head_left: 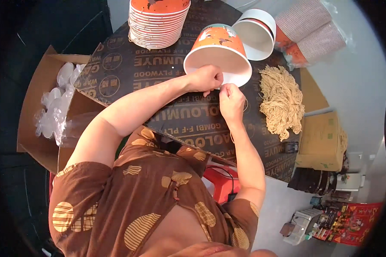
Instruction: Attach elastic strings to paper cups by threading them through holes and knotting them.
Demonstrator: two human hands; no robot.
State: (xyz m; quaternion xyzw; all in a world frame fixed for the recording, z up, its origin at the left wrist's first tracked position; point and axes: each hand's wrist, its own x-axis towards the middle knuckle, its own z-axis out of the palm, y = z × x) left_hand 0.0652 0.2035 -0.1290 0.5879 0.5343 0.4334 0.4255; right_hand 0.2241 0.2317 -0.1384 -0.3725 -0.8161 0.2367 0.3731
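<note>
Dark table (188,115) with gold lettering filled most of the work area; the person, in a brown patterned shirt (141,201), sat or stood close against its near edge. Off its left side, an open cardboard box (32,115) held clear plastic pieces (55,100). Off the right side, a second cardboard box (317,141). Far right, stacks of tubs in clear wrap (311,36) lay on their sides.

On the far part of the table, left of centre: a tall stack of orange-and-white tubs (158,25), nested. Nearer, in front of the person, the single orange tub (218,53) being handled, tipped so its white mouth faced the person. Right of it, well within reach, a loose heap of tan string (281,103). Behind and to the right of the tub, a smaller group of white tubs (253,38), nested and tilted.

Left hand (206,79) lay over the tub's near rim, fingers curled nearly closed. Right hand (232,101) just beside it at the same rim, fingers bent in, thumb and forefinger drawn together. Whether either pinched rim or string, could not tell.
</note>
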